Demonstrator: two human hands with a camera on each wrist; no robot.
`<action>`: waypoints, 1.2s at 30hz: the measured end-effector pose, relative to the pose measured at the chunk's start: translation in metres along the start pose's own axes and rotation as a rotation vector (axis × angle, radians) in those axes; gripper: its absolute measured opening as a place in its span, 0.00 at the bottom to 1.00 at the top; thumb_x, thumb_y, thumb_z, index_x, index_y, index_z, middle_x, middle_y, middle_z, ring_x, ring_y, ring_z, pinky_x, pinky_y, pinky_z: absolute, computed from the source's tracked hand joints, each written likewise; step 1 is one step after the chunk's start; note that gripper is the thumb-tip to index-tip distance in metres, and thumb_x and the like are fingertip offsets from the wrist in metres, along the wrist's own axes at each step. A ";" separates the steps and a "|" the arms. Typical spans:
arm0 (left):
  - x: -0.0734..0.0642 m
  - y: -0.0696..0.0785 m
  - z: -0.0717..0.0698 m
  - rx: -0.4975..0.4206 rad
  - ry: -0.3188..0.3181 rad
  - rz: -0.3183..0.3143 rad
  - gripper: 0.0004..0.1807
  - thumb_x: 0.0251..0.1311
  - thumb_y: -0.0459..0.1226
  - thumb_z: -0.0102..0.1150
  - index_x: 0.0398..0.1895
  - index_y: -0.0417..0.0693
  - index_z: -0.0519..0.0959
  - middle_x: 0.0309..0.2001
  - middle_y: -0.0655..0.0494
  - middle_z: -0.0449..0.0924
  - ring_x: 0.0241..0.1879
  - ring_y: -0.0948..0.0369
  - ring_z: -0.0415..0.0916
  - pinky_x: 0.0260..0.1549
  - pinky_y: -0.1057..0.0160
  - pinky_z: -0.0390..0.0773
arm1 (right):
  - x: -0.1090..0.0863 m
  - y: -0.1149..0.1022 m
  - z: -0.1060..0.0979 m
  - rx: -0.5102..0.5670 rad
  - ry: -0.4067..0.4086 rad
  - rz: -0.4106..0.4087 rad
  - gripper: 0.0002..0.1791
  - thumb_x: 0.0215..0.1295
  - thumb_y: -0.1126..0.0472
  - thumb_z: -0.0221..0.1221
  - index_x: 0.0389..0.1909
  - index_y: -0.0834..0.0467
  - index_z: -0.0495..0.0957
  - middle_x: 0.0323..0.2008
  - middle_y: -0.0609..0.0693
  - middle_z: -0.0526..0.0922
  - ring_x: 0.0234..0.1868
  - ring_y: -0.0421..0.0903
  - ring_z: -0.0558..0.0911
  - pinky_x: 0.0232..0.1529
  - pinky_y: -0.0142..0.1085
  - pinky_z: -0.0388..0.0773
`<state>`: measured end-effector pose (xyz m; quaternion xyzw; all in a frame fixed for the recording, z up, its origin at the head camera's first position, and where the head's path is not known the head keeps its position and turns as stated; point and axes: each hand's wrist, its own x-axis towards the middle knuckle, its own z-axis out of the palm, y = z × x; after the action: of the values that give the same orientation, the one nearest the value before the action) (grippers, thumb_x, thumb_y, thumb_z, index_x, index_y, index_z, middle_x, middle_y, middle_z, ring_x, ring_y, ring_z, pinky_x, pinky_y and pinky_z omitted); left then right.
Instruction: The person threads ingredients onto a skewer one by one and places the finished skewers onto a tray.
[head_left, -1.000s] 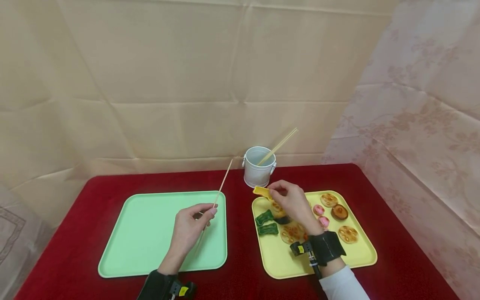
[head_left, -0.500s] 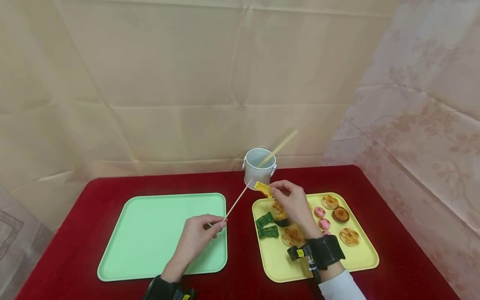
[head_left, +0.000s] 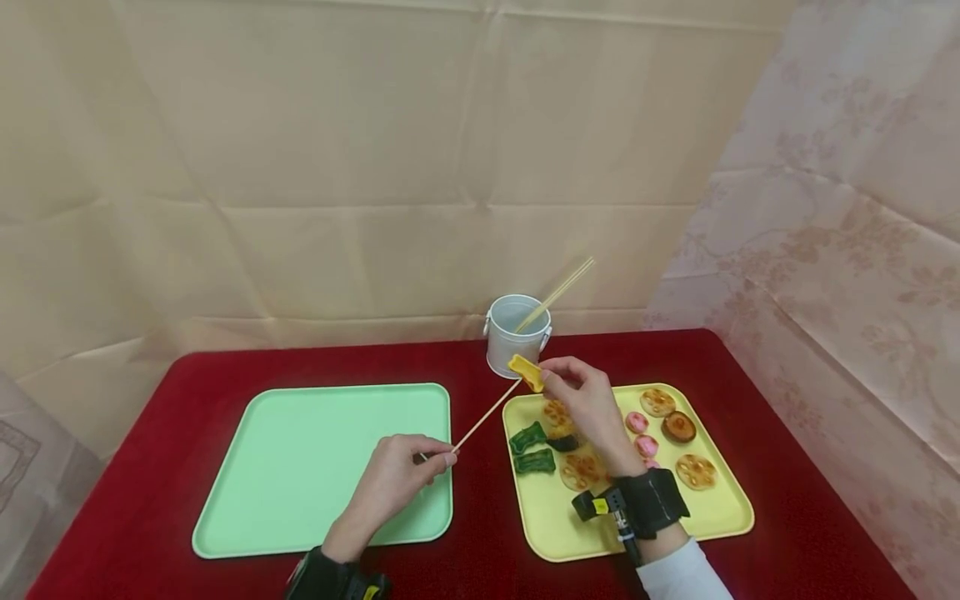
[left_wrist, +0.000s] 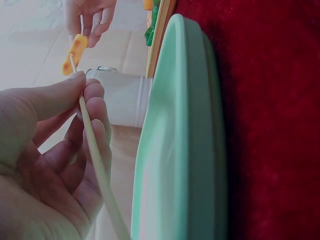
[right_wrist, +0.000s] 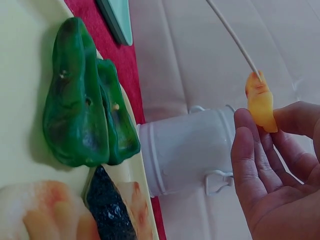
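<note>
Red cloth [head_left: 480, 517]; before bucket [head_left: 510, 352], left hand [head_left: 397, 477] pinches skewer [head_left: 487, 414], right hand [head_left: 588, 402] pinches yellow piece [head_left: 527, 372] (likely light, rubbery), best by end.

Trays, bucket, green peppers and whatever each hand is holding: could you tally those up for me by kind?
Trays: 2, a green tray and a yellow tray
White bucket: 1
Green pepper pieces: 2
Thin stick in the left hand: 1
Yellow piece in the right hand: 1
Total: 7
</note>
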<state>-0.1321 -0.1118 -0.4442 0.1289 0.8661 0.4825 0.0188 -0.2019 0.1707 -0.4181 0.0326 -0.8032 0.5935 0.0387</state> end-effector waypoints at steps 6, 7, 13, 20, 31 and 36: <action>0.001 -0.001 -0.003 -0.010 -0.001 0.004 0.06 0.63 0.37 0.72 0.40 0.44 0.91 0.29 0.60 0.87 0.22 0.67 0.76 0.21 0.67 0.72 | -0.001 -0.002 0.004 0.025 -0.012 -0.007 0.13 0.73 0.58 0.64 0.50 0.63 0.84 0.41 0.58 0.87 0.40 0.56 0.85 0.48 0.41 0.85; 0.000 -0.001 -0.003 -0.012 -0.002 0.004 0.06 0.62 0.37 0.72 0.40 0.44 0.91 0.29 0.60 0.87 0.22 0.67 0.76 0.21 0.67 0.72 | -0.002 -0.003 0.004 0.028 -0.014 -0.008 0.13 0.73 0.58 0.64 0.51 0.63 0.84 0.42 0.58 0.87 0.41 0.56 0.85 0.48 0.41 0.85; 0.000 -0.003 -0.003 -0.023 -0.005 -0.012 0.07 0.62 0.37 0.73 0.40 0.44 0.91 0.29 0.60 0.86 0.22 0.66 0.76 0.22 0.67 0.72 | -0.002 -0.005 0.007 0.009 -0.019 -0.019 0.13 0.73 0.59 0.64 0.51 0.63 0.84 0.43 0.59 0.87 0.41 0.53 0.85 0.48 0.41 0.85; -0.002 -0.002 -0.003 -0.039 -0.002 -0.014 0.07 0.63 0.36 0.72 0.40 0.43 0.91 0.30 0.59 0.87 0.23 0.65 0.77 0.23 0.66 0.74 | -0.003 -0.006 0.009 -0.059 -0.051 -0.070 0.11 0.73 0.60 0.64 0.49 0.62 0.85 0.40 0.57 0.87 0.40 0.52 0.85 0.45 0.36 0.84; 0.000 0.001 0.001 -0.043 -0.013 -0.042 0.07 0.63 0.37 0.71 0.40 0.43 0.91 0.28 0.58 0.87 0.22 0.62 0.81 0.25 0.66 0.76 | -0.009 -0.007 0.010 -0.074 -0.102 -0.097 0.13 0.74 0.57 0.64 0.50 0.61 0.85 0.42 0.56 0.88 0.41 0.51 0.84 0.42 0.31 0.81; -0.001 0.003 0.001 -0.050 -0.012 -0.028 0.07 0.64 0.36 0.70 0.39 0.43 0.91 0.27 0.59 0.86 0.21 0.60 0.81 0.26 0.66 0.76 | -0.010 -0.008 0.011 -0.070 -0.111 -0.085 0.13 0.74 0.57 0.64 0.51 0.61 0.85 0.43 0.56 0.88 0.43 0.54 0.85 0.43 0.30 0.81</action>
<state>-0.1300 -0.1098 -0.4427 0.1191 0.8555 0.5027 0.0339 -0.1917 0.1584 -0.4150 0.0984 -0.8223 0.5602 0.0203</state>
